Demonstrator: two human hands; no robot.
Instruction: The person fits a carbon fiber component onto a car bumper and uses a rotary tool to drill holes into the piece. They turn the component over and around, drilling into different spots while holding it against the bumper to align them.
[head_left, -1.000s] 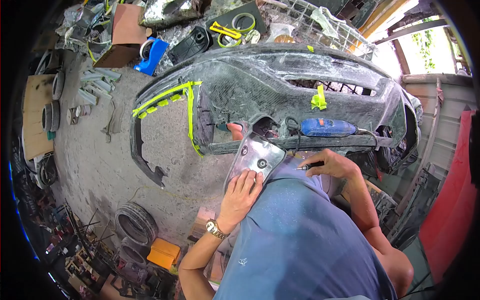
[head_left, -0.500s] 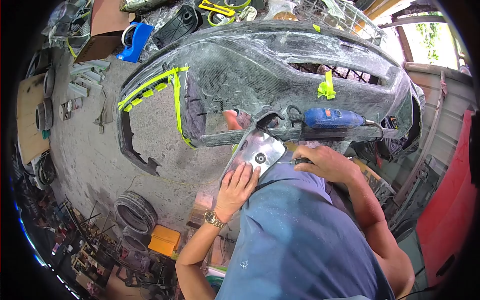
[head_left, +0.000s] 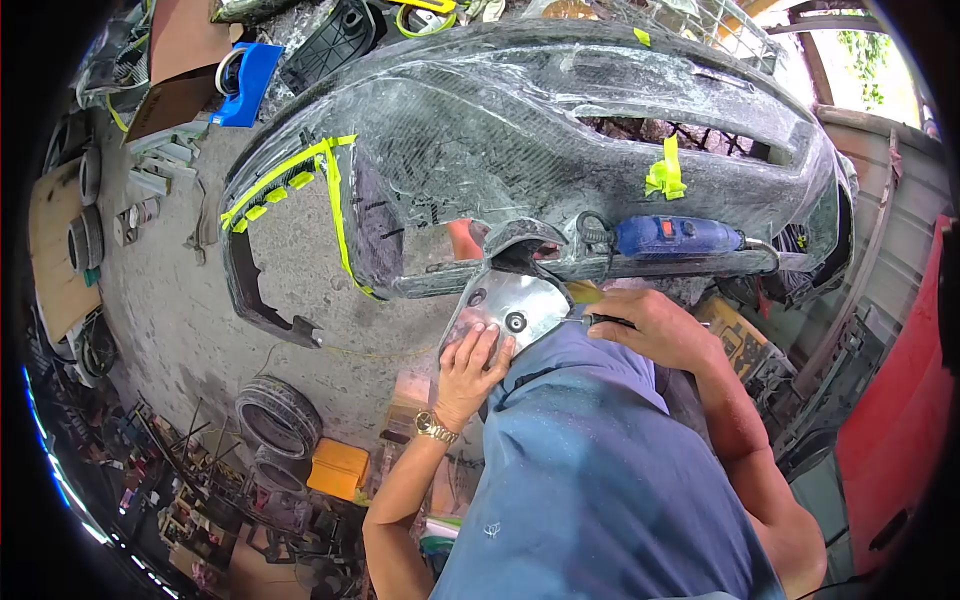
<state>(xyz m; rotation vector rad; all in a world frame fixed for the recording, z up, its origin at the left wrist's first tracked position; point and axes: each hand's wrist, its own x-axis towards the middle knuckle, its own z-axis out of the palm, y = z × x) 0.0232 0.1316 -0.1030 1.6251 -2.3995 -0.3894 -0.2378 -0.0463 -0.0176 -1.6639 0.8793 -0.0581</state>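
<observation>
A shiny metal plate [head_left: 535, 298] with dark round fittings lies against my lap, attached to a dark curved piece [head_left: 515, 245]. My left hand [head_left: 472, 372], a gold watch at its wrist, rests spread on the plate's lower left part. To the right of the plate, my right hand [head_left: 655, 328] is closed round a thin dark-handled tool [head_left: 612, 320], whose tip points toward the plate. Above both hands stretches a large dark carbon-weave bumper [head_left: 480, 130] with yellow-green tape [head_left: 337, 200] on it. A blue power tool [head_left: 675, 236] lies along its lower edge.
Tires [head_left: 278, 416] and an orange box [head_left: 338, 469] are on the floor at lower left. A blue tape dispenser [head_left: 246, 90] stands at upper left. On the right is a red panel [head_left: 893, 410] beside a corrugated wall [head_left: 850, 235].
The view has shifted slightly. The tool in my right hand has drawn back from the plate, and the plate is turned a little.
</observation>
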